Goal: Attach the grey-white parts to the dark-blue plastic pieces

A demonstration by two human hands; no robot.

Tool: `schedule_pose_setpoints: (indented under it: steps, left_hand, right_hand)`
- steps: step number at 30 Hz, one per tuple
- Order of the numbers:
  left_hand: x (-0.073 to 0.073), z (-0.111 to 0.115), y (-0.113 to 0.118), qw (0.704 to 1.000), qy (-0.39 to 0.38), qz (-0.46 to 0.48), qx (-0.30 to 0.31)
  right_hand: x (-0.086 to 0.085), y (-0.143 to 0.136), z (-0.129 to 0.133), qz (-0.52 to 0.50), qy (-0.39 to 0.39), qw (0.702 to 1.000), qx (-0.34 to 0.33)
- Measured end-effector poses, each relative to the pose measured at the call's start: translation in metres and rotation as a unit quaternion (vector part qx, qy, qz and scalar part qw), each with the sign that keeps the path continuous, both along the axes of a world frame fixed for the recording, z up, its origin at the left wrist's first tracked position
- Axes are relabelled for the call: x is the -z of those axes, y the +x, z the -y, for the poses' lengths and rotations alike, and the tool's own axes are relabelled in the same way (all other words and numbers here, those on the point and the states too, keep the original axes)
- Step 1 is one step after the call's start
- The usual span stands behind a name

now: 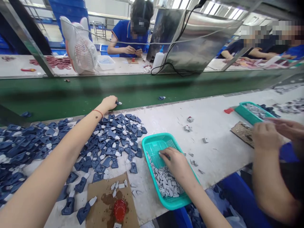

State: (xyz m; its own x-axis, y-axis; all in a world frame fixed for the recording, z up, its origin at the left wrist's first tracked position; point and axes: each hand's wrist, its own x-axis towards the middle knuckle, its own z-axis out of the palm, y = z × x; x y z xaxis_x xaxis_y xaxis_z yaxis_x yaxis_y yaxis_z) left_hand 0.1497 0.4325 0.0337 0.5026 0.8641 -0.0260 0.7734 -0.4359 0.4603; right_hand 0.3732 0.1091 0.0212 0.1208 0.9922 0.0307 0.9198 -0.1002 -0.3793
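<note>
Fingers of right hand (177,164) bent over teal basket (155,139); can't tell if closed on a piece. Grey pieces (166,182) inside basket. Left hand (109,103), beyond basket and leftward, pinched on blue piece (117,103). Blue pile (104,136) left of basket; cardboard (95,196) with red object (120,210) near-left of basket. Person's hands (267,133) right of basket.

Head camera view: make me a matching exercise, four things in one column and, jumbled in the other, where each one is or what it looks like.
1. Left hand
2. Right hand
3. Red domed object
4. Bottle

A. On stained cardboard
B. White, with a blue tip
C. Over the green strip
D. Over the teal basket

Right pairs: 1-C, 2-D, 3-A, 4-B
</note>
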Motion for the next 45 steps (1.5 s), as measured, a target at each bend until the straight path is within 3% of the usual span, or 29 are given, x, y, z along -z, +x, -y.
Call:
schedule_pose_setpoints:
  steps: [4,8,10,12,14,17,21,26,32,37,45]
  left_hand:
    - [-0.010,0.014,-0.012,0.997,-0.018,0.065,-0.049]
    - [-0.034,0.057,-0.045,0.975,-0.036,0.190,-0.108]
    - [-0.048,0.090,-0.063,0.934,-0.072,0.326,-0.128]
    - [-0.061,0.129,-0.080,0.870,-0.120,0.460,-0.131]
    - [-0.067,0.171,-0.095,0.830,-0.153,0.521,-0.131]
    - [-0.061,0.232,-0.113,0.789,-0.204,0.554,-0.171]
    - [-0.033,0.299,-0.134,0.726,-0.289,0.572,-0.249]
    - [-0.002,0.360,-0.150,0.699,-0.348,0.554,-0.289]
    - [0.012,0.394,-0.146,0.669,-0.371,0.581,-0.277]
    - [0.018,0.401,-0.142,0.687,-0.365,0.572,-0.260]
    - [0.025,0.407,-0.134,0.681,-0.369,0.586,-0.238]
  right_hand:
    - [-0.013,-0.013,0.012,-0.047,0.025,0.999,0.005]
    - [-0.036,-0.056,0.040,-0.166,0.057,0.984,-0.039]
    - [-0.042,-0.083,0.055,-0.204,0.035,0.974,-0.091]
    - [-0.041,-0.107,0.066,-0.225,0.014,0.963,-0.146]
    - [-0.035,-0.126,0.073,-0.223,-0.002,0.957,-0.184]
    - [-0.026,-0.143,0.077,-0.183,-0.010,0.960,-0.210]
    - [-0.022,-0.154,0.077,-0.112,-0.002,0.965,-0.239]
    - [-0.022,-0.161,0.078,-0.063,-0.003,0.967,-0.247]
    - [-0.021,-0.164,0.078,-0.066,0.009,0.966,-0.249]
    - [-0.021,-0.165,0.079,-0.062,0.008,0.969,-0.238]
    - [-0.021,-0.166,0.080,-0.057,0.013,0.968,-0.245]
